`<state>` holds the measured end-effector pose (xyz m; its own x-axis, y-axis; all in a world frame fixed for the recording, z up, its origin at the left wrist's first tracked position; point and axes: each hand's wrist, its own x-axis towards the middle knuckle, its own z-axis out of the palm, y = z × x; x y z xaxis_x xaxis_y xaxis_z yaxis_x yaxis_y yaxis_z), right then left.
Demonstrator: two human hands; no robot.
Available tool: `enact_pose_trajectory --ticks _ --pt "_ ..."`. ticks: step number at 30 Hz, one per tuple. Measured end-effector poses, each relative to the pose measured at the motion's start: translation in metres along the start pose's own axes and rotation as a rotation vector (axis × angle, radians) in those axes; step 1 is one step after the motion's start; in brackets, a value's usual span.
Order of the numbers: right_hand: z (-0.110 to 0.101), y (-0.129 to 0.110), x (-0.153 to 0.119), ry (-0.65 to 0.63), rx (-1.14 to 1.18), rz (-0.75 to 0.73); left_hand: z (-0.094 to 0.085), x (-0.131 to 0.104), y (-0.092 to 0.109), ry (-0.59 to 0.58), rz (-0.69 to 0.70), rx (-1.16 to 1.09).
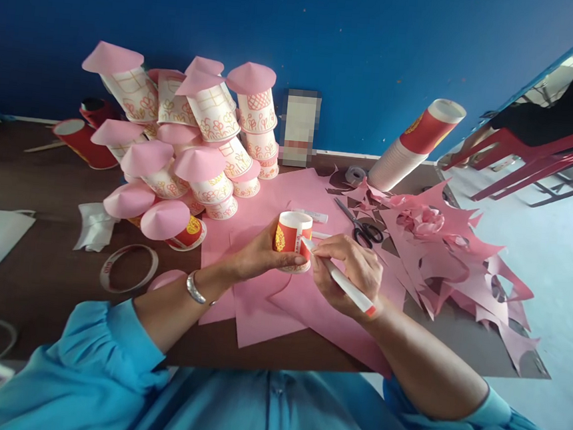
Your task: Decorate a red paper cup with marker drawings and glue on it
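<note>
Fingers of my left hand (262, 253) are wrapped round a red and white paper cup (292, 232) with gold patterns, held upright over the pink paper (262, 320). A white marker (348, 286) with a red end is gripped in my right hand (355, 268); its tip is at the cup's side, and I cannot tell whether it touches. Just behind the cup lies a small white tube or cap (314, 216). To the left, decorated white cups with pink paper cones (200, 164) stand in stacked towers.
Scissors (360, 227) and a tape roll (356, 175) lie right of centre, near pink paper scraps (444, 249). A leaning cup stack (413, 146) stands behind them. A large tape ring (128, 268) lies at left. The blue wall (360, 61) bounds the table's back.
</note>
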<state>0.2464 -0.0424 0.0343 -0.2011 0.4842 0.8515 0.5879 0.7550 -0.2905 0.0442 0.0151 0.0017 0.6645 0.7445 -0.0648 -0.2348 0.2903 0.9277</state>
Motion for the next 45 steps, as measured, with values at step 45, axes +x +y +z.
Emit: enact_pose_trajectory --ticks 45 --pt "0.006 -0.004 -0.006 -0.045 -0.093 -0.071 -0.003 0.005 -0.009 -0.067 0.157 0.083"
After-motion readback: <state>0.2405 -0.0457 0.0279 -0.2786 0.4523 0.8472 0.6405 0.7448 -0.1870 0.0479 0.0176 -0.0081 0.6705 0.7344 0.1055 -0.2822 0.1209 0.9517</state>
